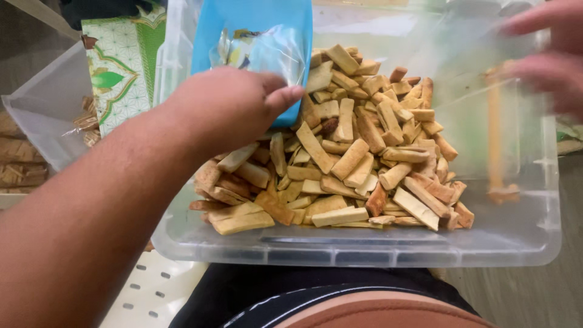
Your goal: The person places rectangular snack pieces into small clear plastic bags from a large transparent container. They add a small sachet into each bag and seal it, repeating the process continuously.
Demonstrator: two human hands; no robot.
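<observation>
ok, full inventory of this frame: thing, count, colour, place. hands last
clear plastic tub: one, see-through, on the person's lap
cracker sticks: a heap, too many to count, tan to brown, inside the tub
blue scoop: one, blue, tilted into the heap
clear bag: one, transparent, a few sticks inside, right side
patterned box: one, green and white, upper left
filled bags: several, clear, far left
left hand: on the scoop
right hand: blurred, at the bag

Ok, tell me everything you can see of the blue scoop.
The blue scoop looks like smooth plastic, square-sided and open-topped. It stands tilted, mouth up, its lower end dug into the pile of tan cracker sticks in the clear tub. A clear bag is tucked inside it. The left hand grips its front wall.
</observation>
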